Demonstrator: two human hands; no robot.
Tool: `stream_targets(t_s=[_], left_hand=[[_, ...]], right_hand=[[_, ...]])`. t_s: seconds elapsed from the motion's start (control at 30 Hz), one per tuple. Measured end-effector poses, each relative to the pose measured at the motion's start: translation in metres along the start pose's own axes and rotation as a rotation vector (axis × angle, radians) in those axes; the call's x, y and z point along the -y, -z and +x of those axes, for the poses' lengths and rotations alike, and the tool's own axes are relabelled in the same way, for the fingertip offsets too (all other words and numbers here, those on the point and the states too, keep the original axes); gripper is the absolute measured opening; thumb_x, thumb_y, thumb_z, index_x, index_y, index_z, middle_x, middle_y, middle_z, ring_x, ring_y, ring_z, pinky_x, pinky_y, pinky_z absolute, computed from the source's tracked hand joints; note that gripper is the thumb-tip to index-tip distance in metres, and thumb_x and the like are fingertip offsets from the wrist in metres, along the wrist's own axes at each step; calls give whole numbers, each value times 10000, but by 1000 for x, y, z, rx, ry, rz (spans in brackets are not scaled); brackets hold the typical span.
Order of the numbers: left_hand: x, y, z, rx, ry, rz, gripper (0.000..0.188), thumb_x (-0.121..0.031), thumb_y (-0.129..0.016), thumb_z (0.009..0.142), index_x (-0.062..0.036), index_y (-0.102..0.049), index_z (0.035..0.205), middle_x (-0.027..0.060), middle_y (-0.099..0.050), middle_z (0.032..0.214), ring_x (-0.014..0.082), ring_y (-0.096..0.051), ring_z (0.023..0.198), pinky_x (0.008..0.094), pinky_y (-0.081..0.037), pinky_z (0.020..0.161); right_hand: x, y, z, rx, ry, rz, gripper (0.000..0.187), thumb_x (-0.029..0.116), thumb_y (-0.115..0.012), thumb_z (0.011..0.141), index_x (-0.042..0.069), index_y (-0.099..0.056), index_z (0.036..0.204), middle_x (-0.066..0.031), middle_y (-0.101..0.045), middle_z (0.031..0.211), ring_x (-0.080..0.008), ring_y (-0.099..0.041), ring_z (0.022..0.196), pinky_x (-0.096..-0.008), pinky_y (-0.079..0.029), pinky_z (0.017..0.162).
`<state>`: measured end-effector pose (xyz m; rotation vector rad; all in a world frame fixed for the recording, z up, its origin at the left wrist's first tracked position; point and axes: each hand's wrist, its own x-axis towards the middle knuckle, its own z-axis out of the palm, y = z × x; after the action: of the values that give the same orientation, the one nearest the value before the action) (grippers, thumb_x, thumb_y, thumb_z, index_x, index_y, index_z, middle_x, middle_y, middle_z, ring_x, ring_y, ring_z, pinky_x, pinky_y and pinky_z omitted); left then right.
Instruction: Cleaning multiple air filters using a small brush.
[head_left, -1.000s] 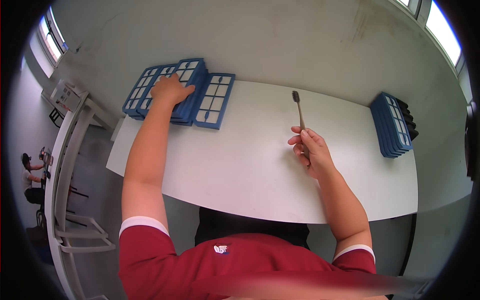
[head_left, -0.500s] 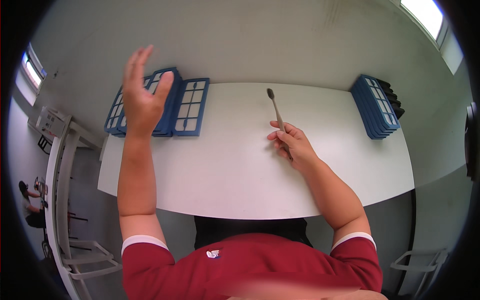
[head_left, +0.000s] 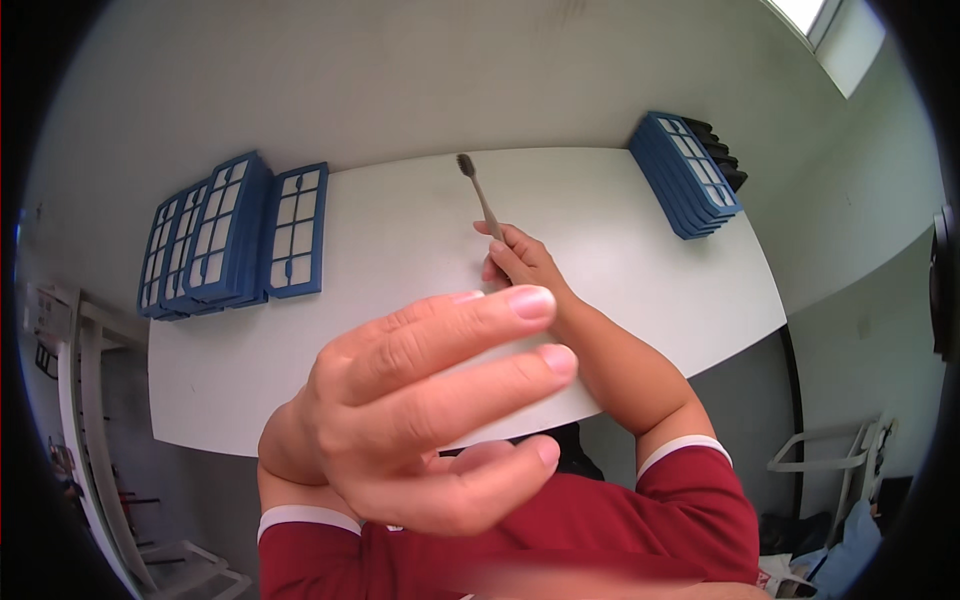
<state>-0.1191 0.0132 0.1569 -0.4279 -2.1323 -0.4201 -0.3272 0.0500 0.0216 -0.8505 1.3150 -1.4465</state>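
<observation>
In my right hand is a toothbrush with a slim beige handle and dark bristles, its head pointing away from me over the white table. Close up in the picture, my left hand is raised above the table's near edge with fingers apart and nothing in them. It hides part of the table and of my left upper arm. At the far left lie stacked blue-framed filters with white panels, and a separate blue-framed filter lies just right of them. Neither hand touches the filters.
The white table stands against a grey wall. On its far right is another stack of blue-framed filters, with black parts beside it. A white metal frame stands at the lower right, near bags on the floor.
My left hand has come from above the left filters back toward me and now looms large. The view has shifted, so the table's contents sit further left. My right hand keeps the toothbrush.
</observation>
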Motion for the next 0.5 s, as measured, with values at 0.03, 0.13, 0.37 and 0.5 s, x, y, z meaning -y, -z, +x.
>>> stream_targets(t_s=[0.03,0.13,0.37,0.5], left_hand=[[2,2,1,2,-64,47,132,-197,-595,790,-178,-541,910,107,-575,1063,366,-528,1063,397,-495,859],[3,-1,3,-7,-112,91,154,-84,-558,751,-183,-538,867,96,-592,1047,321,-540,1054,383,-495,861],[-2,-27,10,-251,-16,-74,131,-128,-513,803,-108,-480,678,77,-616,1066,242,-593,1061,394,-404,948],[14,-48,11,-567,-279,-183,295,86,-532,540,1,-525,822,158,-577,1066,304,-613,938,319,-563,628]], right_hand=[[0,1,-1,-25,24,-105,366,222,-394,970,60,-428,1297,-8,-536,726,-62,-408,558,-208,-354,519],[8,-2,-4,-54,57,-223,346,217,-413,965,62,-472,1269,13,-512,711,-54,-393,569,-205,-343,518],[15,15,3,-168,138,-163,232,36,-418,856,38,-517,1065,-24,-578,776,-67,-446,586,-208,-388,542],[63,54,-11,-299,382,-631,209,-44,-424,764,29,-575,890,-22,-574,761,-89,-483,631,-232,-413,612]])
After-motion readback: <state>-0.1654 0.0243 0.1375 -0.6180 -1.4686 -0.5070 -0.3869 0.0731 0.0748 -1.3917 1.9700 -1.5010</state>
